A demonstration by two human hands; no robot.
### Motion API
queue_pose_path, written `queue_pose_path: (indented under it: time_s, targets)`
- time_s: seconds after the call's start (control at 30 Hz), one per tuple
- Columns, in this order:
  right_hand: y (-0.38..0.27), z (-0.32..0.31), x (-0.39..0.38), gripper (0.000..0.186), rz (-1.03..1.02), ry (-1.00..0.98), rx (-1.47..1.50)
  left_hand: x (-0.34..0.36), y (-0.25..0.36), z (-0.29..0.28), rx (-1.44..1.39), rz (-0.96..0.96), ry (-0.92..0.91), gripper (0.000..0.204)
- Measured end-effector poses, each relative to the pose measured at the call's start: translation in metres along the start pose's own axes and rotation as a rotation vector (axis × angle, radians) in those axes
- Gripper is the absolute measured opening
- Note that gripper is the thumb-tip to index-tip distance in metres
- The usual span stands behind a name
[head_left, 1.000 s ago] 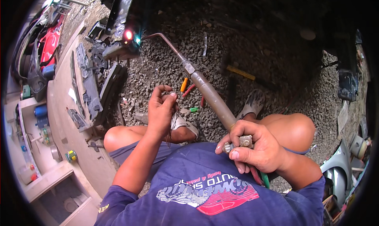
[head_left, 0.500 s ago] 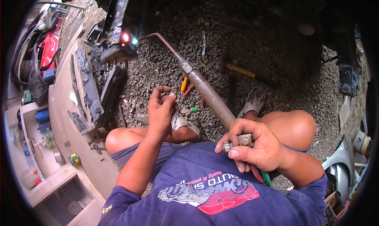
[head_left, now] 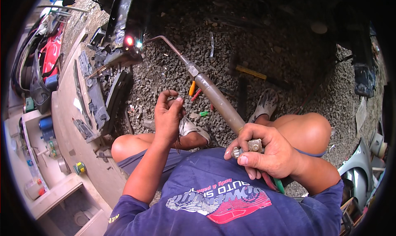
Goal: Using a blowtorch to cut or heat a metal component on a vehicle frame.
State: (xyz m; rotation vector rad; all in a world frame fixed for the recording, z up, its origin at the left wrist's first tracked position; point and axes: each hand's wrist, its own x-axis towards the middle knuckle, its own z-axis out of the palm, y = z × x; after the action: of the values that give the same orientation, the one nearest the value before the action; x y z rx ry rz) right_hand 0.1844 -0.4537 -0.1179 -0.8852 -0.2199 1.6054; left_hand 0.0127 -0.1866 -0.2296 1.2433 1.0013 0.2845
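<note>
My right hand [head_left: 264,153] is closed round the valve end of a long metal welding torch [head_left: 216,100], with red and green hoses trailing below it. Its bent tip lies close to a dark metal part [head_left: 123,56] at the upper left, where a red-hot spot [head_left: 129,41] glows beside a small bluish-white glare. My left hand [head_left: 169,116] pinches several thin dark wires [head_left: 179,143] that hang down between my bent knees.
Gravel lies underfoot, with a yellow-handled hammer [head_left: 251,72], orange [head_left: 192,87] and green [head_left: 204,113] handled tools. Torn panels [head_left: 95,108] and a beige compartmented box [head_left: 57,199] are at left, a silver car panel [head_left: 354,170] at right. A dark shadowed mass overhangs the top.
The scene has shifted very slightly in view. A thin orange streak now shows below and left of the hot spot. Both hands keep their holds.
</note>
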Motion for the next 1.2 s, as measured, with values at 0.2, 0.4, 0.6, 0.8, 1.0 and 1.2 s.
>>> queue_pose_path:
  time_s: [0.2,0.4,0.6,0.8,1.0,1.2]
  targets:
    - [0.0018,-0.0024,0.0011,0.018,-0.010,-0.012,-0.037,0.0015,0.0033,0.0006,-0.013,-0.007,0.006,0.025]
    - [-0.0006,0.0003,-0.0013,0.015,0.011,-0.001,0.001,0.0023,0.0036,-0.0006,-0.021,-0.009,0.008,0.026]
    - [0.0002,0.0000,-0.0009,0.015,-0.005,-0.007,-0.001,0.0048,0.0020,-0.0012,-0.005,0.010,0.004,0.026]
    - [0.0005,-0.0001,-0.0008,0.014,-0.008,-0.004,-0.008,0.0059,0.0047,-0.0016,0.023,0.011,0.000,0.025]
    - [0.0004,0.0005,-0.0008,0.014,-0.004,-0.004,-0.001,0.0061,0.0060,-0.0008,0.008,0.011,0.001,0.024]
    - [0.0009,0.0006,-0.0006,0.015,-0.003,-0.004,0.004,0.0087,0.0066,-0.0019,0.022,0.027,-0.007,0.024]
